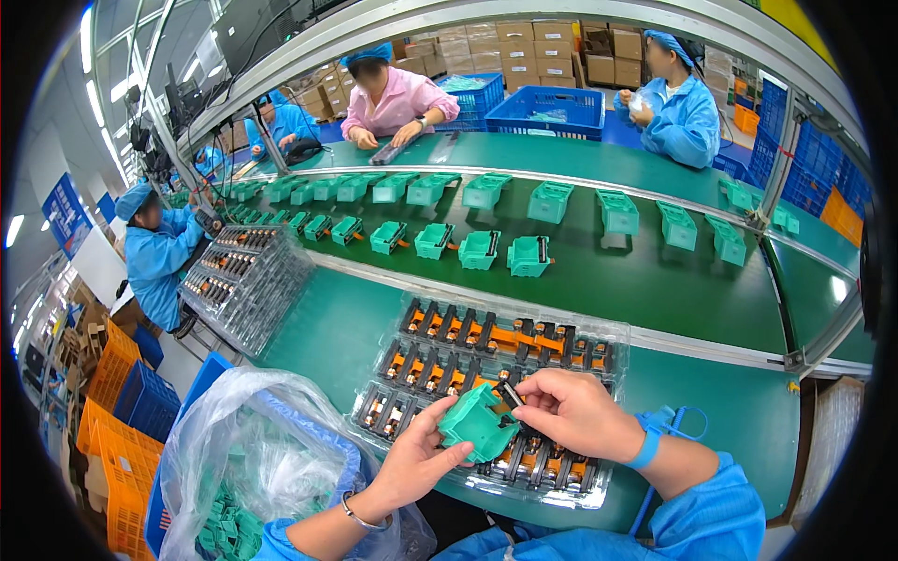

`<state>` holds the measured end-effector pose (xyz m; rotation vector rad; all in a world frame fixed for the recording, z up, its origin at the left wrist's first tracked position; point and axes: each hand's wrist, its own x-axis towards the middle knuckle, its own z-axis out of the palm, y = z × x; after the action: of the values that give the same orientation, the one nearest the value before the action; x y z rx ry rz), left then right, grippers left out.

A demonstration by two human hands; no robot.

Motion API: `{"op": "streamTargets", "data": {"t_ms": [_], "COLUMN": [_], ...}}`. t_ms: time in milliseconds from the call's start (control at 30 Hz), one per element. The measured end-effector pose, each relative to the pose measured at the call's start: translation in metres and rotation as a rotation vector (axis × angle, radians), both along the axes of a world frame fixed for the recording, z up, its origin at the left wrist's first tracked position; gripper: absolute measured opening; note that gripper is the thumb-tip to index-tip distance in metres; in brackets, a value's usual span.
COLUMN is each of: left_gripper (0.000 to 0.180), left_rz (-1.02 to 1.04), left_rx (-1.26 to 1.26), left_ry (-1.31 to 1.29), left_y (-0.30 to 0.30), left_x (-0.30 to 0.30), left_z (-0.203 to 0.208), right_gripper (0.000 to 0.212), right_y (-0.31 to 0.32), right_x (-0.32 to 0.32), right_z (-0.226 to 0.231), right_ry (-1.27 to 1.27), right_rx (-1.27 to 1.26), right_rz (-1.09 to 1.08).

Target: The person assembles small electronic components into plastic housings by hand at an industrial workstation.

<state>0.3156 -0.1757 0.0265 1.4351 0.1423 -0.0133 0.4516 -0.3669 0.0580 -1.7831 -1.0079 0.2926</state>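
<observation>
My left hand [424, 455] grips a green plastic housing [477, 425], fingers on its left side and thumb at its front. Above its right edge, my right hand [572, 411] pinches a small black part [510, 395] that meets the housing; whether it is seated inside I cannot tell. Both hands are over a clear plastic tray [610, 388] holding rows of black, orange and metal parts [449, 327]. A blue band [647, 447] circles my right wrist, with a blue cord [690, 425] beside it.
Green housings [528, 254] stand in rows on the dark green belt [617, 280] ahead. At left are stacked filled trays [248, 294] and a blue bin [178, 435] with a plastic bag [271, 411] of loose green housings [229, 524]. Several people work across and beside the line.
</observation>
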Motion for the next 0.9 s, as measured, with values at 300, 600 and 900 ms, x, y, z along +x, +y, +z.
{"op": "streamTargets", "data": {"t_ms": [300,600,900], "left_gripper": [0.060,0.060,0.063], "left_rz": [0.000,0.045,0.021], "left_rx": [-0.045,0.032,-0.059], "left_ry": [0.024,-0.038,0.011], "left_y": [-0.003,-0.014,-0.020], "left_x": [-0.003,-0.009,-0.011], "left_z": [0.008,0.009,0.012], "right_gripper": [0.014,0.017,0.017], "right_y": [0.004,0.003,-0.003], "right_x": [0.013,0.004,0.001], "right_z": [-0.028,-0.035,-0.035], "right_ry": [0.405,0.472,0.425], "right_rx": [-0.059,0.026,-0.011], "right_rz": [0.129,0.111,0.111]}}
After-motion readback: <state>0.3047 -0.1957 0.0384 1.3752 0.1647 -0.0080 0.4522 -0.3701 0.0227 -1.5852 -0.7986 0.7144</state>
